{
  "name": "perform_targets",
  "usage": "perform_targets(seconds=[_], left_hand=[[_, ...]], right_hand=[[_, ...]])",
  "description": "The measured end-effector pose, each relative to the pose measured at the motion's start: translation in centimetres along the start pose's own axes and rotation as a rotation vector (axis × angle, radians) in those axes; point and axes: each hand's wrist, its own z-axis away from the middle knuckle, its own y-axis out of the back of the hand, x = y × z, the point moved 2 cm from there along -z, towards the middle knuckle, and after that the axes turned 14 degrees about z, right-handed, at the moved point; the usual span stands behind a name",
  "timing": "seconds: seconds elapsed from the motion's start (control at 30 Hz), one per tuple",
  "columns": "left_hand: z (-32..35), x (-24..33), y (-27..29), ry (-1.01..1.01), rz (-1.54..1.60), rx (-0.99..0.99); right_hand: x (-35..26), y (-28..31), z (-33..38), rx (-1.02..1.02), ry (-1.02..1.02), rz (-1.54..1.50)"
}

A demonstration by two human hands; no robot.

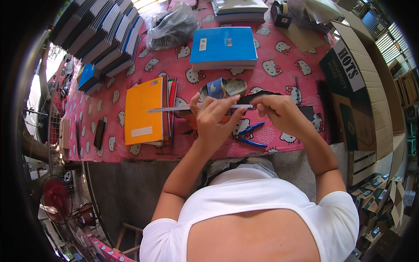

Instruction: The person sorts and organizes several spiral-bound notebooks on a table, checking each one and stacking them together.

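Left forearm (187, 168) and right forearm (317, 149) slanting inward, elbows (331, 172) bent, left grip (212, 117) closed between thumb (236, 118) and fingers, right grip (279, 110) curled with fingertips (259, 101) pointing leftward

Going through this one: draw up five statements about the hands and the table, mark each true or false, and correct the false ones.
1. The orange notebook lies on top of other books. True.
2. The left hand grips the blue-handled pliers. False: it holds a thin, flat item seen edge-on; the pliers lie on the table.
3. The pliers lie to the right of the orange notebook. True.
4. The blue book is nearer to the person than the pliers. False: it is farther away.
5. The tablecloth is pink with white cat faces. True.
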Motion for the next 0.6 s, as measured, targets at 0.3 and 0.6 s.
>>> perform_targets(seconds=[0.3,0.6], left_hand=[[-0.9,-2.1,-0.1,0.072,-0.075,-0.058],[-0.6,-1.8,-0.2,0.06,-0.087,-0.03]], right_hand=[[0.5,-1.2,-1.2,0.315,0.073,0.2],[0.0,-1.7,-1.0,0.356,0.059,0.25]])
